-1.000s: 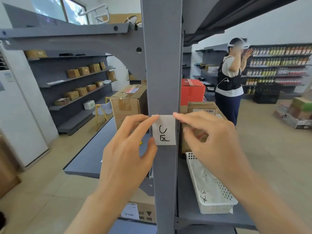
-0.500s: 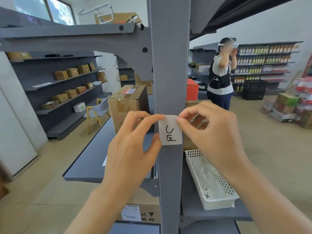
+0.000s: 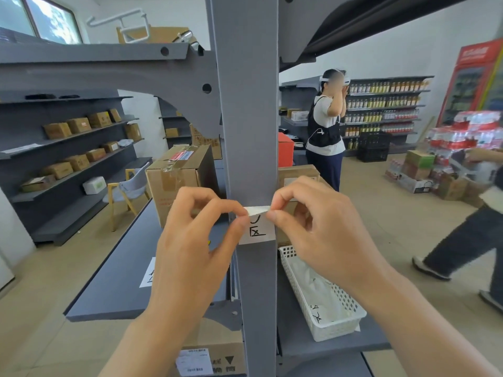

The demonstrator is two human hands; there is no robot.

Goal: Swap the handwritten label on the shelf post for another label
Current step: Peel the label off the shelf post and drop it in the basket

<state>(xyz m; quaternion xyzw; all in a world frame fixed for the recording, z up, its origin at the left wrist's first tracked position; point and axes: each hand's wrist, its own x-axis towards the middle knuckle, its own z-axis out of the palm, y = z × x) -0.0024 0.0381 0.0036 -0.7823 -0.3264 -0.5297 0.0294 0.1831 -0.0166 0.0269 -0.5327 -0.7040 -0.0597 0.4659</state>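
On the left side, on the grey metal shelf board (image 3: 114, 273), a white sheet of paper (image 3: 148, 273) lies flat, but the left hand (image 3: 190, 254) covers most of it, so its black writing cannot be read. Behind this hand stands a brown cardboard box sealed with tape (image 3: 177, 180). The left hand has its fingers curled, and the thumb and forefinger are closed together on the top left corner of the small white handwritten paper label (image 3: 257, 229). This label is on the front face of the tall grey metal shelf post (image 3: 247, 118), about at the middle of its height; its lower part lies flat on the post, while its top edge is folded forward, away from the metal. The fold hides the upper part of the black characters, and only the lower character is clear. The right hand (image 3: 324, 235) pinches the top right corner of the label between thumb and forefinger in the same way, and its other fingers are bent. Below the right hand, a white plastic basket with a perforated wall (image 3: 340, 319) stands on the lower shelf, with white papers inside; their marks are too small to read. At the far right a walking person (image 3: 468, 227) is blurred and cut off by the frame edge.
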